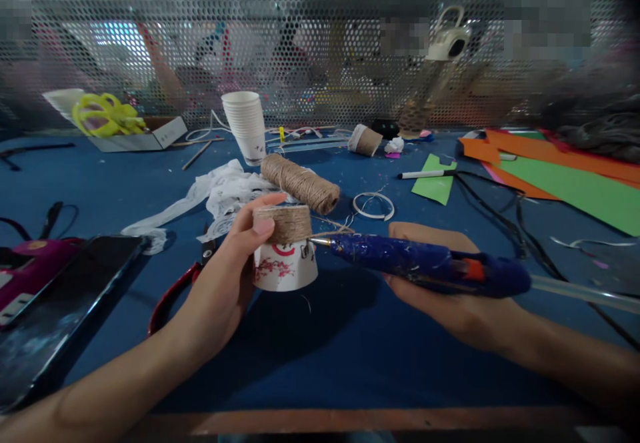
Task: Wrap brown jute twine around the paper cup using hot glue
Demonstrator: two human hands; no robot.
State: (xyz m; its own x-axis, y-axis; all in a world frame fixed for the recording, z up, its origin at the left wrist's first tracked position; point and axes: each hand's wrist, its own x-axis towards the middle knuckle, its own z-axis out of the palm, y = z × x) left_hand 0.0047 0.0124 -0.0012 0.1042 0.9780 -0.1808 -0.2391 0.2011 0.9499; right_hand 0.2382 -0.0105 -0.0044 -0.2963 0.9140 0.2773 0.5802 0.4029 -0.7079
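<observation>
My left hand [233,266] is closed around a white paper cup [285,269] with red blossom print. Brown twine [290,224] is wound in rows about the cup's upper part. In my right hand [440,296] is a blue hot glue gun [400,256], a clear glue stick [575,293] sticking out of its back. The gun's metal tip meets or nearly meets the cup, just at the lower edge of the twine. A loose strand of twine runs right from the cup, behind the gun. Beyond my left fingers lies a spool of twine [300,184].
White lace [220,186] and red-handled scissors [173,296] lie left, beside a phone [65,316]. Farther back stand stacked paper cups [245,123] and a small twine-wrapped cup [365,141]. Coloured paper [575,183] and a black cord [540,249] lie right. A perforated metal screen [310,49] borders the back.
</observation>
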